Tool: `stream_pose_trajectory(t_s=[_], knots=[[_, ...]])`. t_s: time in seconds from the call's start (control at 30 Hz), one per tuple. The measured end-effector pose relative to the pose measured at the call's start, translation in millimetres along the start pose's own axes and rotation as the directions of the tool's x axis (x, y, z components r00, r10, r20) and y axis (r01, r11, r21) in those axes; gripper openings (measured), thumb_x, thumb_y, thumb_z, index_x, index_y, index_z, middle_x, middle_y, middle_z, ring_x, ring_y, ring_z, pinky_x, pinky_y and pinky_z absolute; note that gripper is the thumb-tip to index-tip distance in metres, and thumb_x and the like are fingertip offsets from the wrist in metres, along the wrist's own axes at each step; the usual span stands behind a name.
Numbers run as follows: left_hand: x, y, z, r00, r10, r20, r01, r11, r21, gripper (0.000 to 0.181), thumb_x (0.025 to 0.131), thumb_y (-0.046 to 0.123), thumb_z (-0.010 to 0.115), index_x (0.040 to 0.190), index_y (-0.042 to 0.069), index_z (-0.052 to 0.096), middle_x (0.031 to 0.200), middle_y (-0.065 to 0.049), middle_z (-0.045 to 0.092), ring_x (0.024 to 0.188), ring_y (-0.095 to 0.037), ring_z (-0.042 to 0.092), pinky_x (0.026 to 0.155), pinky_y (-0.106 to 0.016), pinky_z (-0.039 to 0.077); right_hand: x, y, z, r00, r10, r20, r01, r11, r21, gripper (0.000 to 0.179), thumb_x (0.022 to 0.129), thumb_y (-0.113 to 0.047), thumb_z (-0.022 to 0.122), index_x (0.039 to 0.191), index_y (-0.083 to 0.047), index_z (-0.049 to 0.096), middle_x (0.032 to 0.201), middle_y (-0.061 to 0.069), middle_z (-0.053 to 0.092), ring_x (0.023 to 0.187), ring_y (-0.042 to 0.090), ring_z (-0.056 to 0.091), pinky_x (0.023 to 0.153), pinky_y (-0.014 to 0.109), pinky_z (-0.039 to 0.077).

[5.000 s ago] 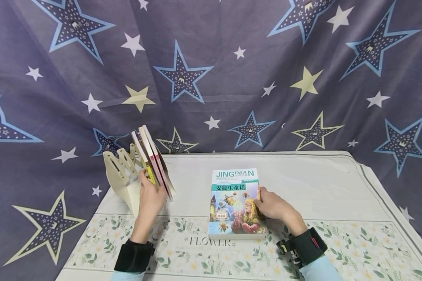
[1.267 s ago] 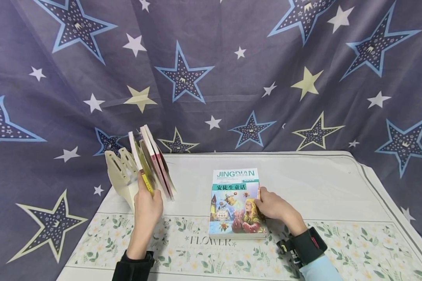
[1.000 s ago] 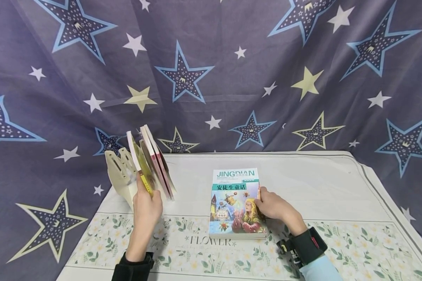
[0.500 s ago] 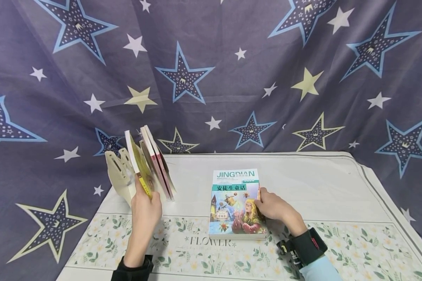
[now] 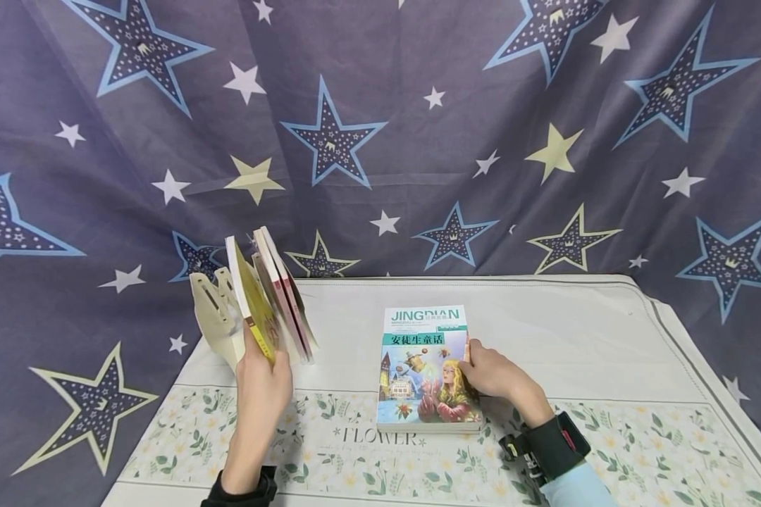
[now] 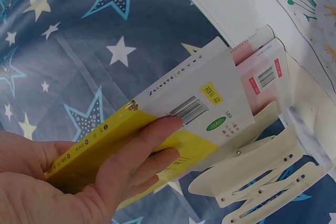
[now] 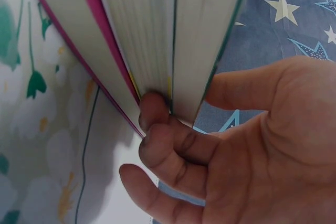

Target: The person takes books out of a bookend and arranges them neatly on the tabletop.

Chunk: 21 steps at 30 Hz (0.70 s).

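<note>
My left hand [image 5: 263, 377] grips a thin yellow-and-white book [image 5: 254, 303] by its lower spine end, holding it upright and tilted. In the left wrist view, fingers lie across its barcode side, and yellow covers its lower part. Just right of it in the head view, books with white and pink spines [image 5: 285, 296] lean beside a cream slotted book rack [image 5: 212, 310]. My right hand [image 5: 497, 370] holds the right edge of a storybook [image 5: 421, 380] with a blond figure on its cover. The right wrist view shows several stacked books, thumb at the top cover, fingertips against the page edges [image 7: 139, 35].
A white tabletop cover [image 5: 564, 331] carries a floral band with the word FLOWER [image 5: 380, 436]. Behind and left of the table hangs a dark star-patterned cloth [image 5: 406, 141]. Black straps [image 5: 554, 445] sit on both wrists.
My left hand has drawn the yellow book away from the pink-spined books, leftward and toward me, its cover now turned more into view. The right hand and its stack have stayed put.
</note>
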<state>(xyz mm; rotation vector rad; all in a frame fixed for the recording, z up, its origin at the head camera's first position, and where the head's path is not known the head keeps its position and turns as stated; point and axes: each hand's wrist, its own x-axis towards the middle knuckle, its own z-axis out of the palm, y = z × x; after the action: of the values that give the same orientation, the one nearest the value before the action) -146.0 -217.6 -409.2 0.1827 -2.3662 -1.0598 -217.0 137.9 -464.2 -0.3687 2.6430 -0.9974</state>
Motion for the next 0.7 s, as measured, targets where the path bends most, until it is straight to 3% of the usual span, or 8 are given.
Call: stream_pose_trajectory(t_s=[0.17,0.33,0.53,0.7], knots=[[-3.9,2.3,-1.6,1.0,-0.002,-0.003,0.002,1.0,0.006,0.084,0.098,-0.006,0.046,0.17,0.01,0.006,0.111,-0.04,0.063,0.054,-0.03,0.052,0.05,-0.043,0.042,-0.5,0.2,0.1,1.0,0.004,0.005,-0.004,1.0,0.003,0.049,0.11,-0.015,0.05,0.145,0.018,0.037,0.085,0.011,0.057,0.074,0.022,0.057,0.07,0.041,0.046],[-8.6,6.2,-3.2,1.0,0.005,-0.021,-0.004,1.0,0.003,0.082,0.098,-0.004,0.045,0.17,0.01,0.006,0.141,-0.043,0.051,0.081,-0.043,0.065,0.069,-0.055,0.05,-0.2,0.5,0.5,1.0,0.005,0.004,-0.005,1.0,0.004,0.05,0.11,-0.015,0.05,0.146,0.017,0.037,0.091,0.01,0.06,0.079,0.022,0.058,0.073,0.042,0.047],[-12.2,10.9,-5.3,1.0,-0.001,-0.018,0.001,1.0,-0.003,0.083,0.099,-0.003,0.044,0.17,0.011,0.005,0.145,-0.041,0.049,0.111,-0.054,0.065,0.079,-0.063,0.052,0.1,0.7,0.6,1.0,0.013,0.008,-0.013,1.0,0.001,0.049,0.111,-0.016,0.05,0.145,0.017,0.037,0.085,0.01,0.057,0.075,0.022,0.057,0.069,0.04,0.046],[-15.4,13.8,-8.0,1.0,-0.014,-0.012,0.014,1.0,-0.01,0.082,0.098,-0.004,0.045,0.17,0.01,0.009,0.146,-0.041,0.048,0.122,-0.056,0.059,0.087,-0.068,0.052,0.4,0.4,0.2,1.0,0.018,0.008,-0.018,1.0,-0.01,0.049,0.111,-0.016,0.05,0.145,0.016,0.038,0.085,0.01,0.056,0.074,0.022,0.057,0.068,0.04,0.045]])
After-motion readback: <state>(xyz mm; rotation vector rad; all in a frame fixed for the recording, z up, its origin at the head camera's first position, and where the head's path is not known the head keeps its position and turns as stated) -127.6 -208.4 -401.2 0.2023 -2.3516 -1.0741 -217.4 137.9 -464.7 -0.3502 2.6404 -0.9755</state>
